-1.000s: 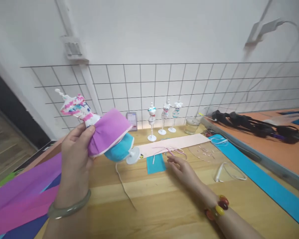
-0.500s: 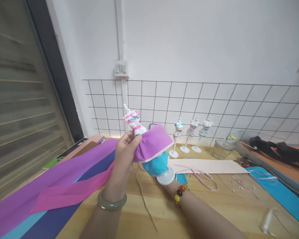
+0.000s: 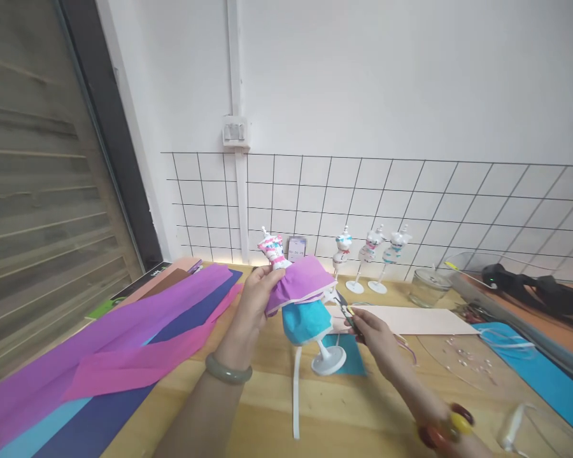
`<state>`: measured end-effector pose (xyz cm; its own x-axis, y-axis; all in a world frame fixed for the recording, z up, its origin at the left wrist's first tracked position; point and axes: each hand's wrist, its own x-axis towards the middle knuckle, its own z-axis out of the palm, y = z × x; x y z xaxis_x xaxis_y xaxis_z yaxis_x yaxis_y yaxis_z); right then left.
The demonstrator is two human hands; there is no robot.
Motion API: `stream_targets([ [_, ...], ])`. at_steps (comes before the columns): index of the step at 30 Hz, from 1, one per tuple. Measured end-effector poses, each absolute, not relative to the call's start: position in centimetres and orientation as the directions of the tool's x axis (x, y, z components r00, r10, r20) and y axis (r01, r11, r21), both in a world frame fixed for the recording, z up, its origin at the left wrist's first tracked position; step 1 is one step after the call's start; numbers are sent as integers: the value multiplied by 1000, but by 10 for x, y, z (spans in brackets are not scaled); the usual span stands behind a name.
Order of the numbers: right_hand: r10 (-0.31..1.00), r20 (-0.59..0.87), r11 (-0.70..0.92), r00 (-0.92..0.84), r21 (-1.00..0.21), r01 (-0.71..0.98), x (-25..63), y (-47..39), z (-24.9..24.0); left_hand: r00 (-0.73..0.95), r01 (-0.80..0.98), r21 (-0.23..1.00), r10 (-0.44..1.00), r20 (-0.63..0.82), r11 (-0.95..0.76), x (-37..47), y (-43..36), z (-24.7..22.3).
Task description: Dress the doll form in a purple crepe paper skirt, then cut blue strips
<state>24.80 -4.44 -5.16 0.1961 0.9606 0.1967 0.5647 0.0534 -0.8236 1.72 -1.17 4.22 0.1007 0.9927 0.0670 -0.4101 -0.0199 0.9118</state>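
A small white dress form (image 3: 273,249) with pink and blue strips tilts to the left, its round white base (image 3: 328,360) low over the table. My left hand (image 3: 261,294) pinches it at the waist, where a purple piece of crepe paper (image 3: 303,280) wraps around it. Below the purple hangs a puffy blue skirt (image 3: 306,322). My right hand (image 3: 373,332) is closed on a slim dark tool with a yellow part (image 3: 348,313), possibly tweezers or small scissors, whose tip is near the purple paper's right edge. A white ribbon (image 3: 297,394) lies below the skirt.
Purple, pink and navy paper (image 3: 124,343) covers the left side. Three dress forms (image 3: 373,245) stand at the back beside a glass jar (image 3: 428,286). A phone (image 3: 297,249) leans by the wire grid. Pale paper (image 3: 420,319), beads (image 3: 468,356) and blue paper (image 3: 539,369) lie right.
My right hand has come out from behind the skirt and base and now holds the dark tool. The dress form has moved right and lower, and more of its base shows.
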Motion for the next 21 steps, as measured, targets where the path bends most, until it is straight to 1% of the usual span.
stream_targets([
  [1, 960, 173, 45, 222, -874, 484, 254, -57, -49, 102, -406, 914, 993, 52, -6, 21, -11, 39],
  [2, 957, 137, 35, 254, -929, 368, 259, -69, -48, 100, -403, 915, 994, 40, 4, 25, -10, 37],
  [3, 957, 105, 25, 271, -958, 285, 263, -80, -47, 94, -402, 916, 995, 32, 9, 28, -9, 34],
  [4, 958, 76, 9, 275, -972, 236, 266, -90, -48, 88, -400, 917, 996, 27, 11, 32, -9, 32],
  [5, 962, 61, -6, 264, -970, 243, 268, -97, -49, 84, -396, 918, 996, 23, 12, 35, -8, 31],
  [6, 969, 66, -13, 240, -949, 314, 271, -102, -52, 83, -390, 921, 996, 19, 15, 37, -8, 29],
  [7, 975, 77, -17, 209, -910, 414, 275, -105, -55, 84, -382, 924, 996, 16, 18, 39, -8, 28],
  [9, 981, 91, -37, 173, -784, 620, 284, -107, -58, 88, -367, 930, 996, 11, 22, 41, -9, 27],
  [11, 985, 79, -77, 155, -602, 795, 293, -105, -54, 94, -355, 934, 996, 6, 28, 41, -9, 27],
  [13, 993, 36, -86, 111, -417, 905, 298, -101, -44, 101, -349, 937, 995, 2, 34, 40, -9, 28],
  [14, 997, 20, -62, 73, -345, 936, 298, -98, -38, 104, -348, 937, 995, 1, 35, 39, -9, 28],
  [15, 999, 16, -37, 44, -305, 952, 297, -95, -32, 103, -349, 936, 995, 1, 35, 37, -8, 29],
  [18, 999, 44, 18, -8, -233, 972, 286, -84, -22, 86, -358, 933, 996, 4, 27, 30, -6, 33],
  [21, 996, 85, 39, -30, -114, 993, 274, -74, -27, 71, -377, 926, 997, 23, 5, 23, -4, 36],
])
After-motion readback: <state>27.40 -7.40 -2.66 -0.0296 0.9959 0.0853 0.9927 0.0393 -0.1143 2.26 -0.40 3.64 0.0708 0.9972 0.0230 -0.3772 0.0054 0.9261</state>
